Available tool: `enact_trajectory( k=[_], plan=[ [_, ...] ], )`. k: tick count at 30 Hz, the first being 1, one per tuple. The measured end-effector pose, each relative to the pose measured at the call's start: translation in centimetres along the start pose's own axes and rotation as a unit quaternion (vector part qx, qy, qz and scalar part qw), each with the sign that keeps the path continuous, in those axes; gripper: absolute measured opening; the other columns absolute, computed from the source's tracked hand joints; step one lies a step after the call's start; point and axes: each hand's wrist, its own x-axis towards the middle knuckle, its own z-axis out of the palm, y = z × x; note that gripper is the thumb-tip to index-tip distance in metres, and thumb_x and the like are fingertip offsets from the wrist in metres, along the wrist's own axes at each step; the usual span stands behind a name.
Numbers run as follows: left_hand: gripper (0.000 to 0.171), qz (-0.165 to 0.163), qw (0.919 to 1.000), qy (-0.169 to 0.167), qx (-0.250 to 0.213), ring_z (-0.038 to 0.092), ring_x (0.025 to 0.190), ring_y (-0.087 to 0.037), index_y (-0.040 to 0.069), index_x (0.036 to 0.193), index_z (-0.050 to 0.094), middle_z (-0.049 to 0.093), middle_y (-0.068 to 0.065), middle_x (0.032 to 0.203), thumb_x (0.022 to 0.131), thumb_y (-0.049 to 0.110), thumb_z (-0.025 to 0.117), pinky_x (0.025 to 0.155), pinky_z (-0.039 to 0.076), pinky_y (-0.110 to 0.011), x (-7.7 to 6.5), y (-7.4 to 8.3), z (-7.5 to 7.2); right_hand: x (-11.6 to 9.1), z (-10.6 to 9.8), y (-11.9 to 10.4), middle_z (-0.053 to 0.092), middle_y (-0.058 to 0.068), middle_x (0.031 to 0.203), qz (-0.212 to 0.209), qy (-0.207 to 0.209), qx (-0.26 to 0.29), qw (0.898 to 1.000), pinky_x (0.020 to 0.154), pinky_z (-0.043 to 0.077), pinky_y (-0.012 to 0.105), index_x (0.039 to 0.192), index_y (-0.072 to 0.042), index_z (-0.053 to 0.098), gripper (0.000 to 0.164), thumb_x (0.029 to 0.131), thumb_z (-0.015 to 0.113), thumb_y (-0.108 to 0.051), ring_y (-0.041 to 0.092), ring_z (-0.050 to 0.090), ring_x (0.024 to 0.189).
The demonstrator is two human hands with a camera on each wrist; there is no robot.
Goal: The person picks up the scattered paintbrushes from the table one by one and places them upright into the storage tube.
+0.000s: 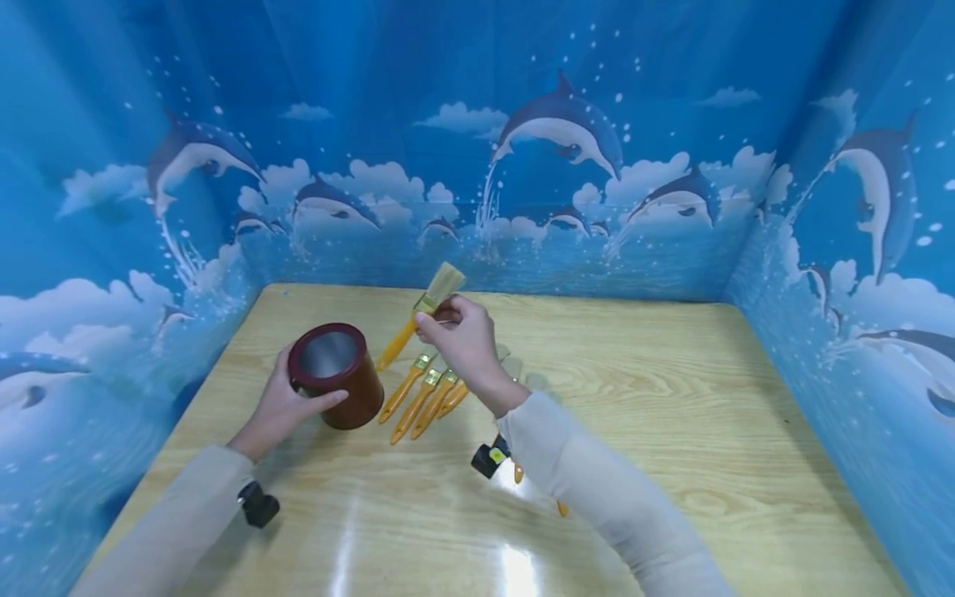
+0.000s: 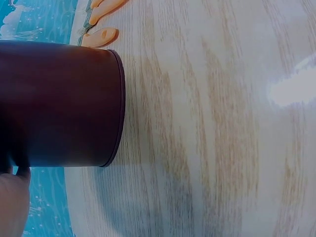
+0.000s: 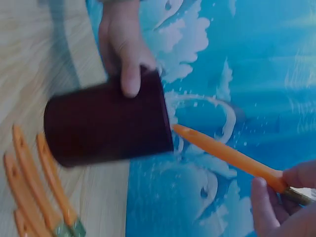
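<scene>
Slanting bristles-up, a paintbrush (image 1: 400, 340) sits pinched in the right hand (image 1: 468, 342).

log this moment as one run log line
left hand: grips dark red container | right hand: holds paintbrush, bristles up | other brushes: on table

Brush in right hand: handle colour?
Orange handle, clearest in the right wrist view.

Smooth cup (image 1: 361, 383), glossy wood-grain table (image 1: 656, 406)
</scene>
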Motion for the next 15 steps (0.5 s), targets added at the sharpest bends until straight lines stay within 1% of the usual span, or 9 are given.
enact_trajectory(
  k=[2,4,6,8,11,15],
  plan=[
    [0.112,-0.003,1.0000,0.000,0.000,0.028,0.136,-0.043,0.010,0.153,0.002,0.021,-0.021,0.153,0.078,0.041,0.079,0.102,0.036,-0.062,0.0,0.0,0.0,-0.1,0.8,-0.3,0.067,0.015,0.099,-0.026,0.003,0.019,0.999,0.077,0.058,0.029,0.109,0.001,0.062,0.022,0.091,0.066,-0.012,0.025,0.068,0.089],
    [0.113,-0.007,1.0000,0.000,0.002,0.028,0.136,-0.043,0.010,0.153,0.001,0.020,-0.022,0.153,0.078,0.042,0.079,0.102,0.036,-0.063,-0.1,0.0,0.0,-0.1,1.6,-0.5,0.067,0.014,0.100,-0.049,0.003,0.021,0.999,0.077,0.057,0.029,0.109,0.000,0.063,0.023,0.091,0.067,-0.013,0.023,0.068,0.088],
    [0.113,-0.010,0.9999,0.001,0.006,0.028,0.136,-0.043,0.010,0.153,0.001,0.020,-0.022,0.153,0.078,0.043,0.078,0.103,0.035,-0.063,-0.1,0.0,-0.1,-0.2,2.4,-0.5,0.068,0.013,0.101,-0.074,0.001,0.007,0.997,0.077,0.057,0.028,0.109,-0.001,0.064,0.022,0.091,0.067,-0.013,0.021,0.068,0.088],
    [0.113,-0.010,0.9999,0.002,0.011,0.027,0.136,-0.044,0.010,0.153,0.001,0.020,-0.023,0.153,0.078,0.043,0.078,0.103,0.033,-0.063,-0.1,0.0,-0.1,-0.2,3.0,-0.4,0.069,0.011,0.102,-0.090,-0.002,-0.014,0.996,0.077,0.057,0.026,0.109,-0.003,0.065,0.022,0.091,0.067,-0.015,0.019,0.068,0.088],
    [0.112,-0.005,0.9999,0.001,0.014,0.028,0.135,-0.044,0.009,0.153,0.001,0.020,-0.023,0.153,0.078,0.043,0.078,0.103,0.033,-0.064,-0.1,-0.1,-0.1,-0.1,3.9,0.1,0.070,0.007,0.101,-0.098,-0.005,-0.047,0.994,0.076,0.056,0.024,0.109,-0.006,0.067,0.021,0.091,0.067,-0.017,0.016,0.068,0.088],
    [0.111,0.004,0.9999,0.002,0.010,0.029,0.135,-0.042,0.009,0.153,0.002,0.021,-0.022,0.153,0.079,0.042,0.078,0.103,0.034,-0.063,0.0,-0.1,0.0,0.1,4.7,0.8,0.071,0.005,0.100,-0.095,-0.003,-0.090,0.991,0.073,0.055,0.021,0.106,-0.008,0.069,0.019,0.091,0.067,-0.020,0.012,0.068,0.086]
  ],
)
